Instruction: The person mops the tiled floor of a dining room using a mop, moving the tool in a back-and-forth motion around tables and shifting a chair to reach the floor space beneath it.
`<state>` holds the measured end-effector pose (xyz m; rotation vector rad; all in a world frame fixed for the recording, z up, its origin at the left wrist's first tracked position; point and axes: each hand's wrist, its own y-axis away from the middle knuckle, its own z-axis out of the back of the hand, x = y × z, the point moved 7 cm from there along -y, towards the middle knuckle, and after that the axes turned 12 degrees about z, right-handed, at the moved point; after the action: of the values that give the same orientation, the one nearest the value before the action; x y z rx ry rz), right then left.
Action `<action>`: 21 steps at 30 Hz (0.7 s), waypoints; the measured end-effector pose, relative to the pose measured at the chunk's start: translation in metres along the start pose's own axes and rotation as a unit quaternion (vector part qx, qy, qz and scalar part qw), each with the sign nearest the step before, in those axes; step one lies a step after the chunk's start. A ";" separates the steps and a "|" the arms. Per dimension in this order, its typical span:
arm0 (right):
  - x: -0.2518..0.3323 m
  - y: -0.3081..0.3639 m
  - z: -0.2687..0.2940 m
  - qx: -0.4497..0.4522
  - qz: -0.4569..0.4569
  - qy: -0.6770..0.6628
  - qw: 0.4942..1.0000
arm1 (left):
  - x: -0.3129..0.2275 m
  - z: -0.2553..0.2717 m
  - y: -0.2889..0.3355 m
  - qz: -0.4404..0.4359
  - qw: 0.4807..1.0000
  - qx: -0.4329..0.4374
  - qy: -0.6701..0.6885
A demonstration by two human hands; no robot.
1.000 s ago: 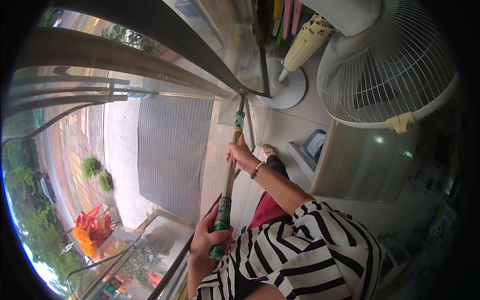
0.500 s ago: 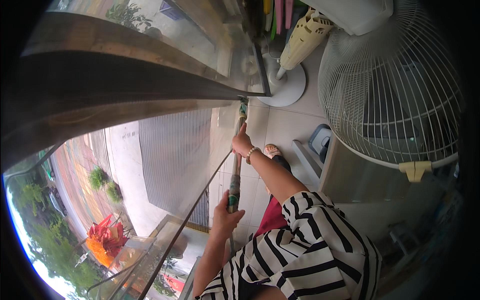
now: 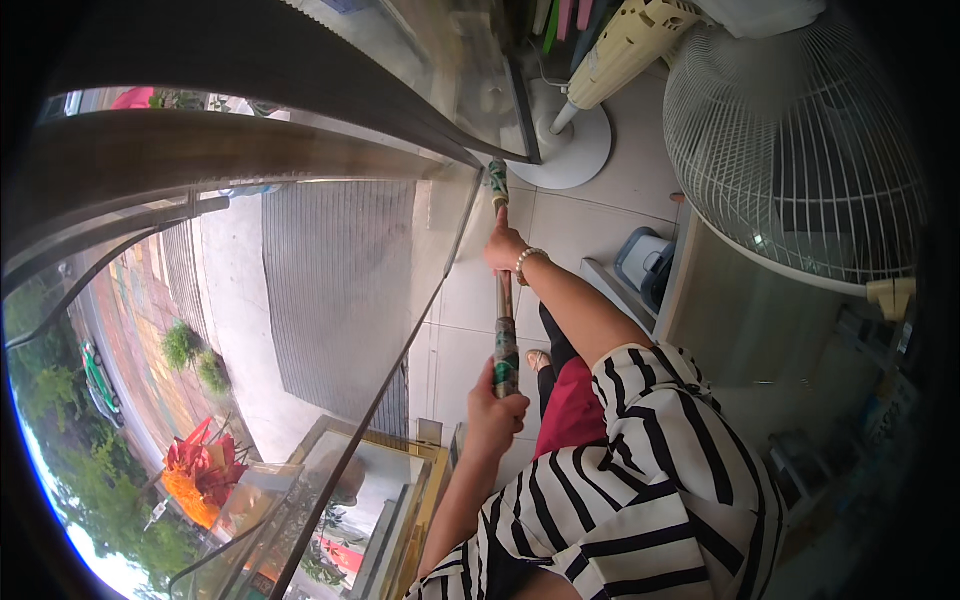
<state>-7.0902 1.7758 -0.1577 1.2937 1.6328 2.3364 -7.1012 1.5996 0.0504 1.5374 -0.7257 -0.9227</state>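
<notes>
The left hand [image 3: 495, 412] was wrapped round the nearer end of a long, slim metal bar with green-and-dark patterned sections [image 3: 506, 365]; its fingers were curled in and its thumb lay along the patterned grip. The right hand [image 3: 506, 248], with a pale beaded bracelet [image 3: 526, 263] at the wrist, was closed round the same bar farther along, its index finger extended along the metal toward the far patterned section. Neither hand held any other visible item.

The bar stood just to the right of a clear glass panel with a narrow dark edge [image 3: 411, 343]; whether the two were joined could not be determined. The bar's far end was near the round white base [image 3: 580, 150] of a fan, which stood on pale floor tiles [image 3: 590, 215]. A large white wire fan cage [image 3: 800, 160] was at the upper right, well apart from both hands.

Through the glass, a grey ribbed mat [image 3: 340, 290] lay on the ground, and a red-and-orange bouquet-like bundle [image 3: 200, 475] was at the lower left.
</notes>
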 end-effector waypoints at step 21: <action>-0.144 0.206 -0.165 0.045 -0.035 0.077 0.995 | 0.247 0.107 0.106 0.044 0.994 0.087 -0.045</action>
<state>-7.0111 1.4906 -0.1033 1.0730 1.8159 2.4011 -7.0658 1.3187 0.1100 1.6092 -0.9514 -0.8854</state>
